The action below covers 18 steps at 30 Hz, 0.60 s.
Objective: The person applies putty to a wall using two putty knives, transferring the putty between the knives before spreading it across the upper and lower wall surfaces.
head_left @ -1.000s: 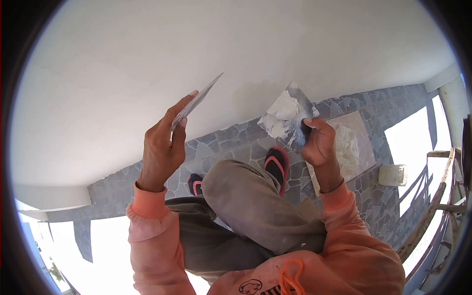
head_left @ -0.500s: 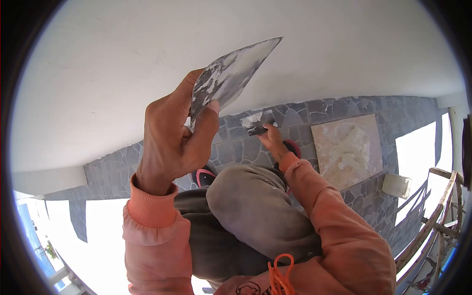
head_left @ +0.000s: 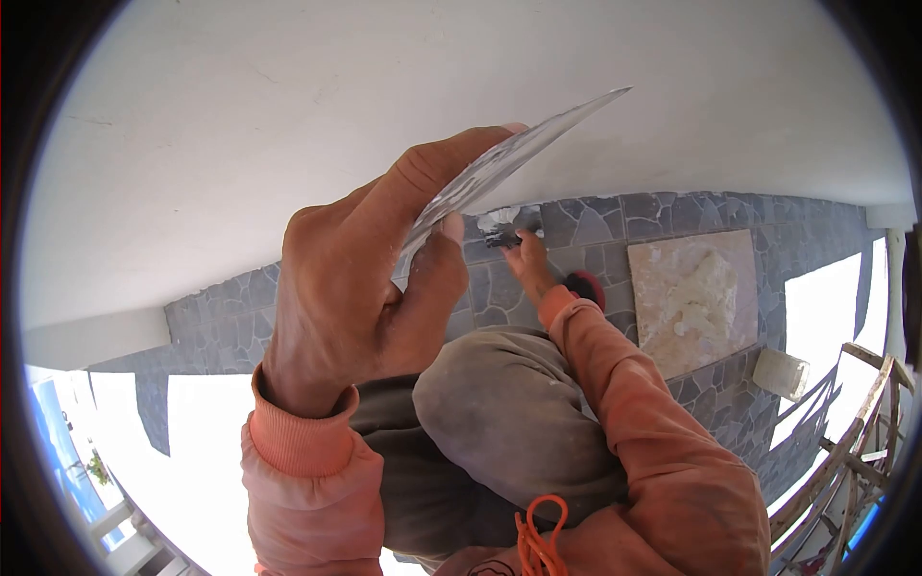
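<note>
My left hand (head_left: 346, 278), raised close to the camera, is closed around a flat metal putty scraper (head_left: 528, 144), thumb on one face and fingers on the other. The blade is smeared with white and shows nearly edge-on, its tip pointing up and right in front of the white wall (head_left: 288, 106). Lower down, my right hand (head_left: 530, 263) grips a second putty scraper (head_left: 499, 236) by its near edge. White putty (head_left: 501, 219) lies on that blade, near the foot of the wall.
A square board (head_left: 653, 317) with a heap of white putty (head_left: 706, 293) lies on the grey stone-patterned floor (head_left: 595, 226) to the right. Beyond it stands a pale container (head_left: 781, 372). Wooden poles (head_left: 816, 490) rise at the far right. My bent knee (head_left: 509, 403) is below my hands.
My left hand has shifted right, and its scraper has turned from showing its smeared face to nearly edge-on. My right hand has moved slightly up and right with its scraper.
</note>
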### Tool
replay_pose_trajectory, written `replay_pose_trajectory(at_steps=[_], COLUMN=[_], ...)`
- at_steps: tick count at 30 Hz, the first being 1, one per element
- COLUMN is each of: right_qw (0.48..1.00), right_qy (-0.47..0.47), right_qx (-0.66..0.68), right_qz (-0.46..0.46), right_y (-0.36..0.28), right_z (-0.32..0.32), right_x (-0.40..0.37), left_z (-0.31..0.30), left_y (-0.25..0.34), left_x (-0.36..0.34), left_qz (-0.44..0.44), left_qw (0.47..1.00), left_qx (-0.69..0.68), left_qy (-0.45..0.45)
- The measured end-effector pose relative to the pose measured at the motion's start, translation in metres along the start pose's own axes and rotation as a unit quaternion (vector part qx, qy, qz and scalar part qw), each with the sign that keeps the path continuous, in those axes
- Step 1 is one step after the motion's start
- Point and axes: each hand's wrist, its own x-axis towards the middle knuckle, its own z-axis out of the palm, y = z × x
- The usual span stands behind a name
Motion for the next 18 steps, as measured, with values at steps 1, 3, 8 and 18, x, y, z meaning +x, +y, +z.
replay_pose_trajectory(at_steps=[1,3,8,18], right_qw=[1.0,1.0,1.0,0.995], right_qy=[0.005,0.016,-0.016,-0.078], right_qx=[-0.006,-0.003,0.018,-0.062], right_qz=[0.002,-0.003,-0.004,-0.019], right_y=[-0.002,-0.001,-0.004,-0.017], right_z=[0.003,0.008,0.013,0.047], right_x=[0.002,0.002,0.004,0.008], left_z=[0.0,0.001,0.002,0.001], left_y=[0.0,-0.001,0.002,0.006], left_x=[0.0,0.0,0.001,0.0], left_qz=[0.002,0.005,-0.007,-0.016], left_qw=[1.0,1.0,1.0,1.0], left_qx=[-0.002,-0.006,-0.017,-0.019], left_qy=[0.0,0.0,-0.001,0.001])
